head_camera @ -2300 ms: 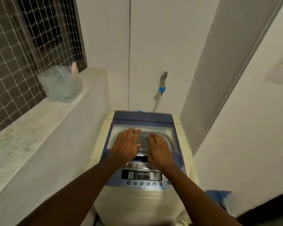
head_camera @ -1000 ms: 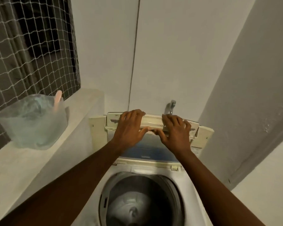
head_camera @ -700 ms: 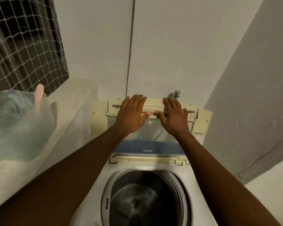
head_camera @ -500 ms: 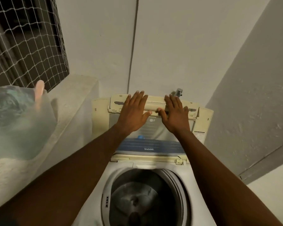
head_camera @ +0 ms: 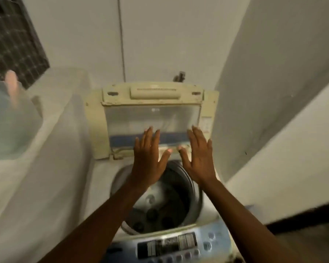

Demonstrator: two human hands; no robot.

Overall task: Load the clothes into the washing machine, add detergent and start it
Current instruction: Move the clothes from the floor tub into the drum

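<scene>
Between a pale ledge [head_camera: 51, 111] on the left and a grey wall on the right, the washing machine [head_camera: 103, 177] is standing against the back wall and filling the middle of the head view. Its lid [head_camera: 152, 114] is standing folded up at the rear, with the clear panel facing the camera and a tap [head_camera: 179, 76] peeking over its top edge. The drum [head_camera: 160, 205] is lying open below, its agitator showing at the bottom, blurred. The left hand [head_camera: 147, 162] and the right hand [head_camera: 199, 158] are hovering side by side over the rear rim of the drum, palms turned away from the camera. Their fingers [head_camera: 146, 137] are pointing straight up and lightly spread, gripping nothing; whether the tips are touching the lid's lower edge I cannot tell. The control panel [head_camera: 169, 245] is showing at the near edge, between the two forearms. A translucent container [head_camera: 10, 126] is sitting on the ledge at far left, with something pink [head_camera: 11, 80] sticking out of it, beneath a netted window [head_camera: 11, 40].
</scene>
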